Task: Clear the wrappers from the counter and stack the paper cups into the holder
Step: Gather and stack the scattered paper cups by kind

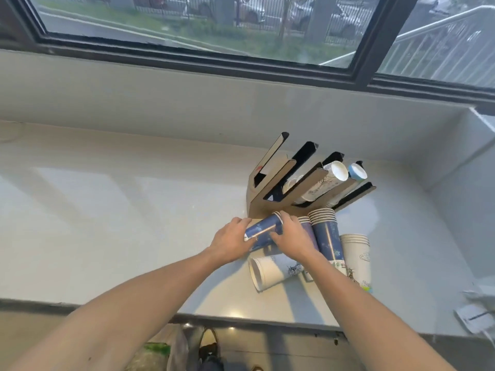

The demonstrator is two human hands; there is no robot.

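Both hands closed on one blue paper-cup stack (263, 229) lying sideways: left hand (232, 241) gripping its base end, right hand (290, 236) clasping its rim end. Directly at 12 o'clock, touching, cardboard cup holder (292, 192) with cups in its slots. At 3 to 5 o'clock, more cup stacks (325, 238) loose on counter (107, 223); white wrapper (472, 318) far off at 4 o'clock.

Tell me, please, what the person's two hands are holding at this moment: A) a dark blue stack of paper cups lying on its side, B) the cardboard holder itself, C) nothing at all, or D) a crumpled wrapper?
A: the left hand and the right hand both grip the blue cup stack, held on its side in front of the cardboard holder.
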